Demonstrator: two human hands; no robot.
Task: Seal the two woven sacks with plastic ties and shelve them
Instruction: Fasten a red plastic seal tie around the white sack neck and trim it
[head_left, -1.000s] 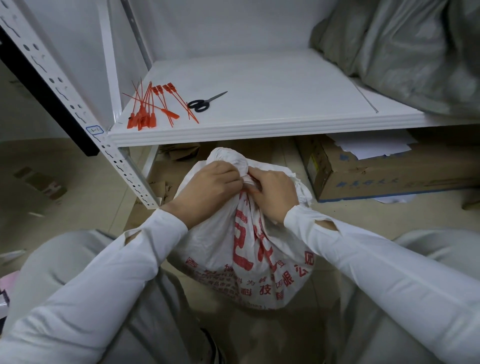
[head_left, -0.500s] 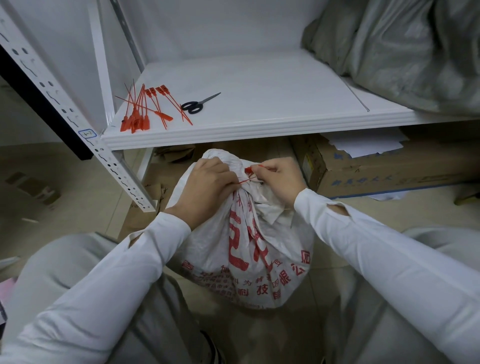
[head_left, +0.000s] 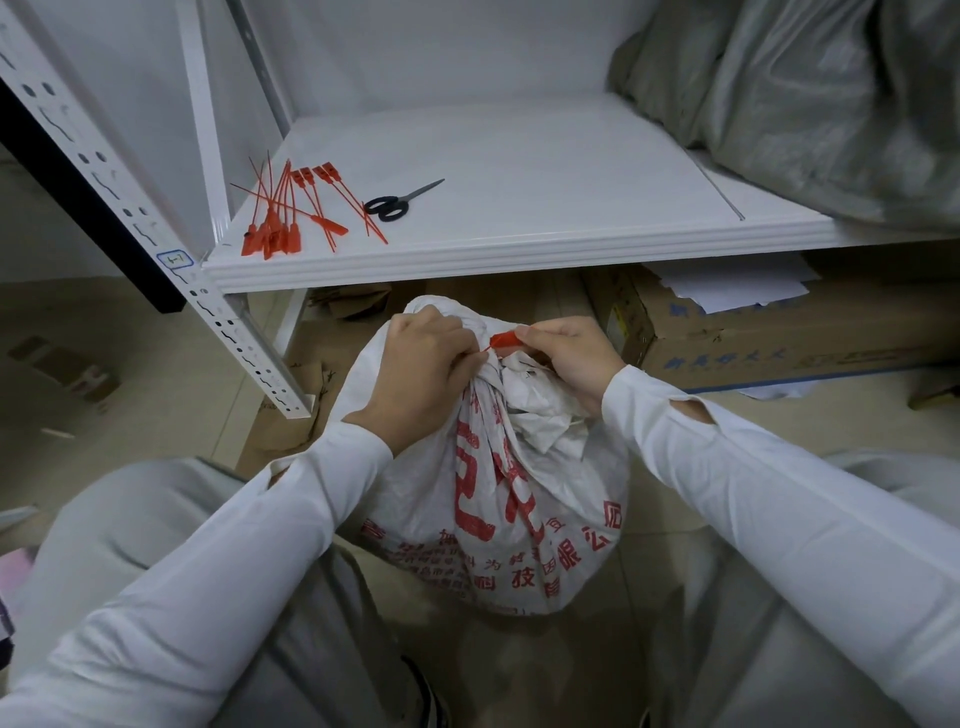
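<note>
White woven sack, red print, crumpled, on floor just below shelf front edge. Left hand grips bunched neck; right hand pinches red tie at neck. On shelf: spare ties, scissors.

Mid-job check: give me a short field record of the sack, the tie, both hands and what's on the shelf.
sack: white, red print, on floor, neck gathered
left hand: grips the neck
right hand: pinches red tie at the neck
tie closed: cannot tell
spare ties: on shelf, front left
scissors: on shelf, right of spare ties
</note>
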